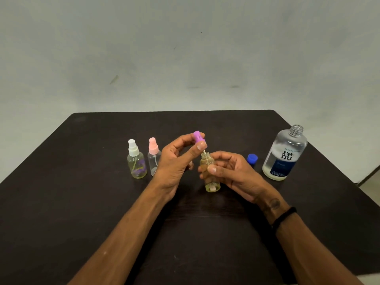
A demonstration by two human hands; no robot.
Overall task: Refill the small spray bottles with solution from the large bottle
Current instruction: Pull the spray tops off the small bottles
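My left hand (176,161) pinches a purple spray head (198,137) just above the open neck of a small clear bottle (209,177); its thin dip tube reaches down into the neck. My right hand (230,173) grips that bottle, which stands on the dark table (82,202). To the left stand two capped small spray bottles: one with a white head (136,161) and one with a pink head (153,156). The large clear bottle (284,155) with a dark blue label stands uncapped at the right. Its blue cap (252,158) lies between it and my right hand.
A plain pale wall rises behind the table's far edge (174,111). The table's right edge (337,161) runs close to the large bottle. A dark band circles my right wrist (284,218).
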